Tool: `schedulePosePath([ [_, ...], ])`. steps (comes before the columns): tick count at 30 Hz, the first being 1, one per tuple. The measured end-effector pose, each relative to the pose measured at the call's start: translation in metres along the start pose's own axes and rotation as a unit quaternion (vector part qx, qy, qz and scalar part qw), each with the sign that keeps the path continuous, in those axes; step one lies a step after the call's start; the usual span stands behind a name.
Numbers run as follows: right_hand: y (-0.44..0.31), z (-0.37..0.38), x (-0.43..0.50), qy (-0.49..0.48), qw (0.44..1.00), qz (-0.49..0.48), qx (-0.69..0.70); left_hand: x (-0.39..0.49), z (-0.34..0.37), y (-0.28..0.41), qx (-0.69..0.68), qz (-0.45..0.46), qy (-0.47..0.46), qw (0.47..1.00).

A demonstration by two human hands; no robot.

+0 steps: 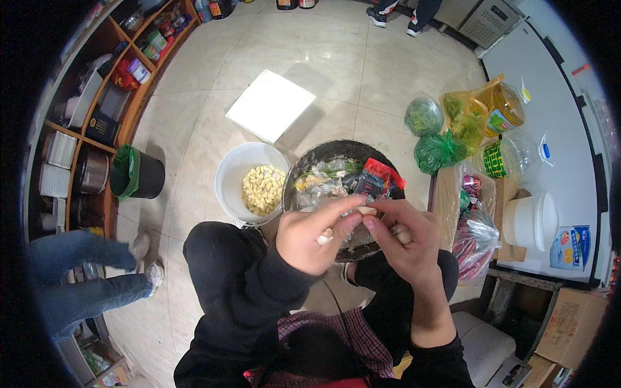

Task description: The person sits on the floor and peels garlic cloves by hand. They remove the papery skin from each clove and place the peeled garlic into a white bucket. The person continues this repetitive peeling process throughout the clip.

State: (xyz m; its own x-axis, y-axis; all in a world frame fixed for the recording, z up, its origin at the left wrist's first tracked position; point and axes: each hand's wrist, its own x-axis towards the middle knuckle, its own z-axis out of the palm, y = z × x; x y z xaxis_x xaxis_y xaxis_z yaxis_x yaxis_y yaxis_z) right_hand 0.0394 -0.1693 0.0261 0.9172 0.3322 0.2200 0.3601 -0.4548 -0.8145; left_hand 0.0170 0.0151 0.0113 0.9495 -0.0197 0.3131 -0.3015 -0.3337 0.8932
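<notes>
Both my hands meet over a dark round waste bin (290, 186), pinching one garlic clove (367, 211) between their fingertips. My left hand (308, 240) also has a pale clove (325, 236) tucked by the thumb. More garlic (401, 234) sits in the curled fingers of my right hand (410, 242). Below them, the bin holds plastic scraps, green trimmings and a red-and-black packet (378, 178). Touching or close against the bin's left side is a white plastic bucket (229, 169), partly filled with peeled garlic cloves (264, 189).
A white box-like object (270, 105) is on the tiled floor ahead. To the right are bagged vegetables (439, 150), oil jugs (504, 109) and an open carton (446, 194). On the left are a green-lined bin (150, 174), shelves (123, 106) and a person's jeans-clad legs (92, 286); another person's feet (395, 22) are ahead.
</notes>
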Motion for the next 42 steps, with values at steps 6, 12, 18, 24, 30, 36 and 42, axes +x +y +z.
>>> schedulePosePath([
  [6,0.002,0.005,0.005,0.026,0.997,-0.066,0.008,-0.005,0.004,-0.006,0.027,0.013,-0.034,0.999],
  [12,-0.002,0.002,0.001,0.026,0.996,-0.07,-0.039,-0.004,0.002,-0.01,0.098,0.092,-0.041,0.99],
  [18,0.0,0.008,0.003,0.056,0.985,-0.142,-0.077,-0.007,0.001,-0.011,0.096,0.092,-0.053,0.99],
  [24,-0.001,0.01,0.001,0.054,0.989,-0.117,-0.076,-0.007,0.001,-0.01,0.108,0.091,-0.045,0.989],
  [30,0.0,0.014,0.0,0.083,0.993,-0.084,-0.029,-0.008,0.008,-0.006,0.093,0.064,0.031,0.993],
  [36,-0.001,0.011,-0.005,0.03,0.998,-0.027,0.041,-0.008,0.007,0.005,-0.054,-0.072,0.027,0.996],
  [42,0.001,0.003,0.0,-0.036,0.997,-0.058,0.046,-0.001,-0.01,0.004,-0.246,-0.263,-0.067,0.931],
])
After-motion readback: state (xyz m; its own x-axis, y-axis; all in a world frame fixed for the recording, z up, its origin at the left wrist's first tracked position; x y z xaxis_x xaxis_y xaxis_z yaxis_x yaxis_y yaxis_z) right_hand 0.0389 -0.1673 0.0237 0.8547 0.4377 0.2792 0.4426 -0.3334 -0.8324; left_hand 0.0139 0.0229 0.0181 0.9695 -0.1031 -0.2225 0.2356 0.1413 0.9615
